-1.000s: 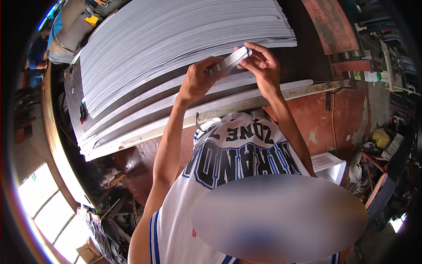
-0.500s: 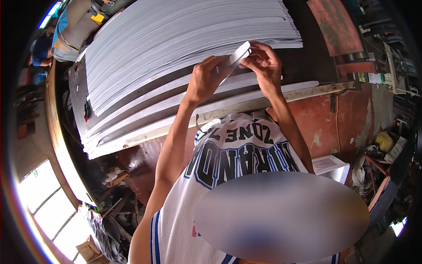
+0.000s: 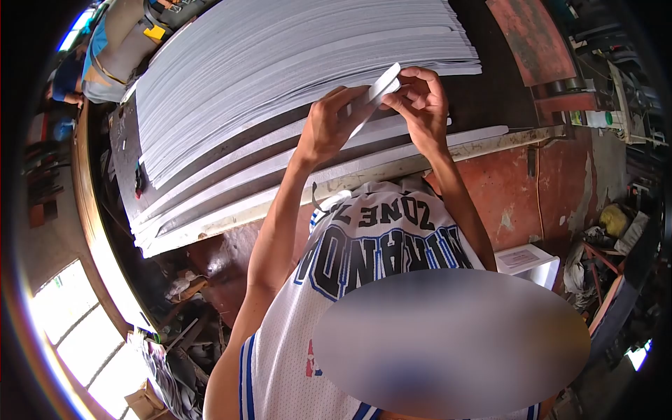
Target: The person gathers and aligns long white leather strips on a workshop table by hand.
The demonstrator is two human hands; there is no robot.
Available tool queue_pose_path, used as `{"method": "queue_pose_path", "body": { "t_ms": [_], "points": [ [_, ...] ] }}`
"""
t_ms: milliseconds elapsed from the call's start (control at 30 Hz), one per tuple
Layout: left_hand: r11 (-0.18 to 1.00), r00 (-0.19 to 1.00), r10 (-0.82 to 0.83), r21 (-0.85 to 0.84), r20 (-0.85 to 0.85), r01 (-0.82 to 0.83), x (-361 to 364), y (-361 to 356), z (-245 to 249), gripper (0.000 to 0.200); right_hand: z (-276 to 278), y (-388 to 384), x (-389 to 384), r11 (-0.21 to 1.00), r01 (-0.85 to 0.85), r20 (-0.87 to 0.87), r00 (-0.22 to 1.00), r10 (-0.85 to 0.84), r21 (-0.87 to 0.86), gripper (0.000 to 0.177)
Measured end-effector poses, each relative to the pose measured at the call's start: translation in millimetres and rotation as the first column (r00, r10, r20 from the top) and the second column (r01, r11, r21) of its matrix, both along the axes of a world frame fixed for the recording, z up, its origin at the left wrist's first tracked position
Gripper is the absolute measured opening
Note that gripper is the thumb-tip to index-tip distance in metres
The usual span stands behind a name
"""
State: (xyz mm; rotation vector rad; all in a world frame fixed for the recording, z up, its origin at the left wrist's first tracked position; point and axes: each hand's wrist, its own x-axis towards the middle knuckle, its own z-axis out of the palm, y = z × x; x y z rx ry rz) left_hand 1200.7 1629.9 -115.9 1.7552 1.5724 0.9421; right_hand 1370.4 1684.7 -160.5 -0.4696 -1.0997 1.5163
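Observation:
My left hand (image 3: pixel 327 124) is closed round a folded or doubled white strip (image 3: pixel 383 84), which looks like paper or thin card. The strip's far end sticks out past my fingers toward the upper right and splits into two layers. My right hand (image 3: pixel 423 105) is at that end, thumb and curled fingers pinching near the lower layer; the exact contact is partly hidden. Beneath my hands, several long white strips (image 3: pixel 231 166) lie in spaced rows along the near table edge. Beyond them a broad stack of white strips (image 3: pixel 301 52) is fanned out.
The dark table (image 3: pixel 500 91) has a worn wooden front edge (image 3: pixel 483 145). Small scissors or a red-handled tool (image 3: pixel 138 185) lie at its left. A white plastic container (image 3: pixel 535 264) stands at right, below the table. Another person (image 3: pixel 105 70) is at upper left.
My right index finger has lifted slightly off the strip's tip, and the strip's end shows a little more. My left hand has hardly moved.

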Motion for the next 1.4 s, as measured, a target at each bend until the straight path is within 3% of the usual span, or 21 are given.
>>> {"method": "queue_pose_path", "body": {
  "t_ms": [300, 500, 667, 900, 1167, 1400],
  "points": [
    [1.0, 0.999, -0.001, 0.001, 0.035, 0.001, 3.5, -0.6, 0.1, 0.032, -1.4, 2.5, 2.8, 1.0, 0.012, -0.034, 0.999, -0.013, -0.012, 0.036],
    [1.0, 0.998, -0.001, -0.003, -0.066, 0.001, 0.9, 2.5, 0.3, 0.033, -4.7, 5.6, 9.5, 0.994, 0.059, -0.048, 0.997, -0.063, -0.093, 0.036],
    [0.991, 0.993, -0.081, -0.111, -0.086, 0.071, -7.1, 6.3, -1.2, 0.037, -5.0, 4.5, 13.3, 0.992, 0.04, -0.039, 0.998, -0.045, -0.122, 0.035],
    [0.992, 0.987, -0.113, -0.07, -0.115, 0.105, -4.0, 8.5, 3.4, 0.034, -6.1, 4.8, 14.5, 0.99, 0.066, -0.022, 0.997, -0.069, -0.125, 0.039],
    [0.992, 0.984, -0.122, -0.052, -0.131, 0.116, -4.2, 9.5, 4.1, 0.033, -5.5, 4.8, 13.6, 0.995, 0.101, 0.028, 0.994, -0.102, 0.027, 0.039],
    [0.991, 0.984, -0.118, -0.076, -0.132, 0.108, -3.4, 10.3, -0.3, 0.039, -2.5, 5.8, 15.9, 0.996, 0.093, 0.048, 0.995, -0.093, 0.01, 0.037]
  ]
}}
